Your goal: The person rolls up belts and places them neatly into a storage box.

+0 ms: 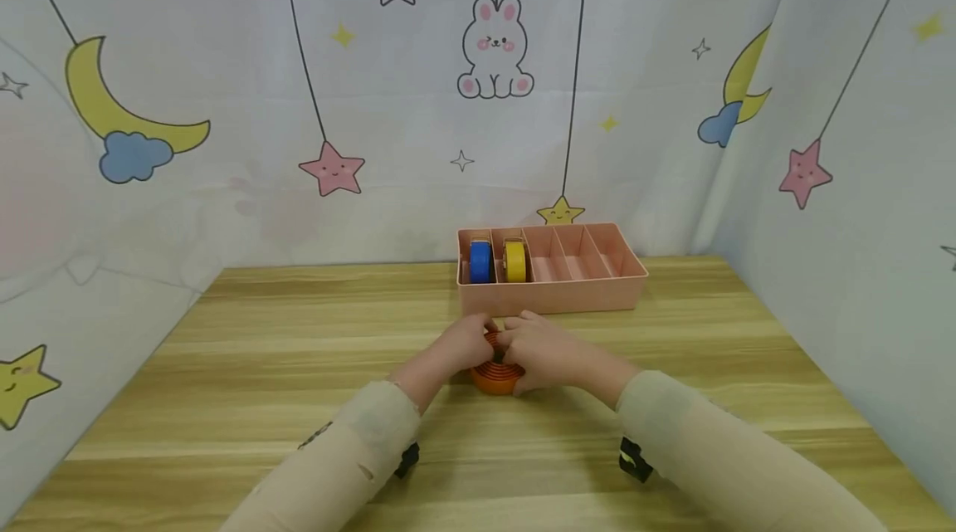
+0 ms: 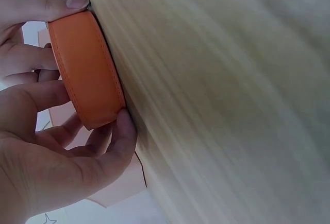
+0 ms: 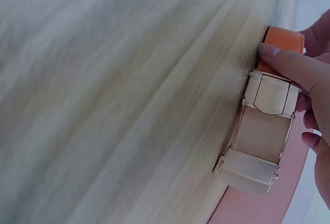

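A coiled orange belt (image 1: pixel 495 383) stands on its edge on the wooden table, held between both hands. My left hand (image 1: pixel 465 341) grips its left side, thumb low on the outer strap (image 2: pixel 85 69) in the left wrist view. From the other side my right hand (image 1: pixel 543 353) holds the coil, its thumb pressing the orange strap (image 3: pixel 285 38) in the right wrist view. The pale metal buckle (image 3: pixel 270 94) shows there beside that thumb, on the coil's side toward the pink box. Fingers of both hands cover part of the coil's top.
Behind the hands stands a pink divided box (image 1: pixel 553 297) with several compartments. A blue coiled belt (image 1: pixel 480 262) sits in its leftmost compartment, and a yellow coiled belt (image 1: pixel 515 261) in the one beside it. A patterned curtain (image 1: pixel 418 100) hangs along the table's back edge.
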{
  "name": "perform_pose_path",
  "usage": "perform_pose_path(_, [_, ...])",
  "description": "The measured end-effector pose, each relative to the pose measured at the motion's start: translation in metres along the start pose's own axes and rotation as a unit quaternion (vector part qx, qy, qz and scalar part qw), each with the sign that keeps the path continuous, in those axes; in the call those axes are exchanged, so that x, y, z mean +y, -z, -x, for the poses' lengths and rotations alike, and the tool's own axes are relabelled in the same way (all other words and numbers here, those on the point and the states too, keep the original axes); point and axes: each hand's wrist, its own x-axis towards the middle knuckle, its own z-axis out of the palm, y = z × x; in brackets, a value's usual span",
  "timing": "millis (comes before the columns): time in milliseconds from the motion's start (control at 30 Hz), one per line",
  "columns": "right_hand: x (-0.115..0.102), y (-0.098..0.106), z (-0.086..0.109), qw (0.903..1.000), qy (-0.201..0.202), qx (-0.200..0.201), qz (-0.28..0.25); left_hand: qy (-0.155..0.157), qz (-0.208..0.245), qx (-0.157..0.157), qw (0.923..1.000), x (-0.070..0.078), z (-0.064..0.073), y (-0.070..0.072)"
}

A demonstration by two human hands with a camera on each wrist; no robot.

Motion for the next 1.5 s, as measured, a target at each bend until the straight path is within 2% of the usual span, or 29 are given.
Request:
perform_pose_path(267, [0.002, 0.001, 0.004, 0.9996, 0.017, 0.013, -0.015, -0.045, -0.004, 0.026, 0.9986, -0.003, 0.006, -0.001])
perform_pose_path(333, [0.002, 0.002, 0.005, 0.9995, 0.022, 0.012, -0.022, -0.054, -0.018, 0.037, 0.9977, -0.003, 0.009, 0.000])
perform_pose_path(400, [0.002, 0.005, 0.006, 0.9990, 0.025, 0.009, -0.037, -0.078, -0.049, 0.054, 0.9943, -0.003, 0.013, 0.001])
perform_pose_path(467, [0.002, 0.009, 0.008, 0.9979, 0.024, 0.005, -0.059, -0.137, -0.098, 0.072, 0.9830, -0.003, 0.017, 0.003])
perform_pose_path(500, [0.002, 0.011, 0.009, 0.9971, 0.022, 0.002, -0.074, -0.174, -0.123, 0.080, 0.9738, -0.003, 0.019, 0.004])
perform_pose_path(600, [0.004, 0.018, 0.015, 0.9935, 0.016, -0.004, -0.112, -0.289, -0.174, 0.094, 0.9367, -0.004, 0.023, 0.007])
perform_pose_path(633, [0.004, 0.020, 0.017, 0.9926, 0.016, -0.004, -0.121, -0.318, -0.178, 0.092, 0.9267, -0.005, 0.024, 0.008])
perform_pose_path(667, [0.005, 0.023, 0.019, 0.9914, 0.016, -0.004, -0.130, -0.335, -0.176, 0.085, 0.9218, -0.006, 0.026, 0.010])
perform_pose_path(733, [0.006, 0.028, 0.023, 0.9895, 0.022, -0.002, -0.143, -0.352, -0.161, 0.064, 0.9197, -0.008, 0.029, 0.013])
perform_pose_path(833, [0.008, 0.035, 0.029, 0.9877, 0.033, -0.005, -0.153, -0.347, -0.143, 0.016, 0.9267, -0.008, 0.037, 0.020])
perform_pose_path(933, [0.009, 0.042, 0.034, 0.9844, 0.026, -0.023, -0.173, -0.340, -0.163, -0.020, 0.9258, -0.003, 0.048, 0.027])
perform_pose_path(967, [0.010, 0.044, 0.036, 0.9830, 0.023, -0.029, -0.180, -0.342, -0.178, -0.024, 0.9223, -0.001, 0.051, 0.029])
perform_pose_path(1033, [0.013, 0.047, 0.038, 0.9790, 0.016, -0.041, -0.199, -0.358, -0.216, -0.017, 0.9083, 0.005, 0.057, 0.031])
perform_pose_path(1100, [0.016, 0.048, 0.040, 0.9705, 0.007, -0.052, -0.236, -0.381, -0.249, 0.005, 0.8906, 0.009, 0.061, 0.031])
perform_pose_path(1167, [0.021, 0.047, 0.041, 0.9612, 0.004, -0.061, -0.269, -0.408, -0.274, 0.040, 0.8700, 0.011, 0.064, 0.028])
perform_pose_path(1300, [0.028, 0.048, 0.042, 0.9430, 0.006, -0.077, -0.324, -0.442, -0.309, 0.106, 0.8355, 0.016, 0.065, 0.021])
perform_pose_path(1400, [0.032, 0.049, 0.042, 0.9336, 0.014, -0.088, -0.347, -0.451, -0.322, 0.148, 0.8191, 0.021, 0.064, 0.017])
perform_pose_path(1433, [0.033, 0.050, 0.043, 0.9297, 0.014, -0.092, -0.356, -0.451, -0.323, 0.159, 0.8167, 0.023, 0.064, 0.016])
perform_pose_path(1500, [0.036, 0.051, 0.044, 0.9213, 0.010, -0.101, -0.375, -0.448, -0.314, 0.171, 0.8196, 0.027, 0.063, 0.015])
